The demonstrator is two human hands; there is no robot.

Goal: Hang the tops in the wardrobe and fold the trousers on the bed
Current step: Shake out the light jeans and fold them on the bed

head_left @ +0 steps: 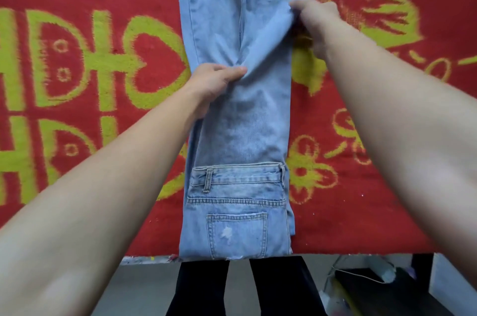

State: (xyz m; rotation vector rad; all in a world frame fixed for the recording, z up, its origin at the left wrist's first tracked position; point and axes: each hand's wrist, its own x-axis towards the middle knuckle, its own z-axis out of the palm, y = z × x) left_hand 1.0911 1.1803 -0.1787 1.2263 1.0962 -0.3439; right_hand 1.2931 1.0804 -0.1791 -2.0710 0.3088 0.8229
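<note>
Light blue jeans (242,122) lie lengthwise on the bed, folded in half along their length, with the waistband and a back pocket at the near edge. The upper leg is pulled askew to the right, so its hem sits lower than the other leg's hem. My left hand (214,80) grips the left edge of the jeans at mid-length, thumb on top of the denim. My right hand (315,18) pinches the upper leg's right edge near its hem and lifts the cloth slightly.
The bed is covered by a red blanket (103,18) with yellow-green patterns. Its near edge (149,259) runs just below the jeans' waist. Below it I see my dark-trousered legs (204,287) on a grey floor, and dark furniture with clutter (374,287) at lower right.
</note>
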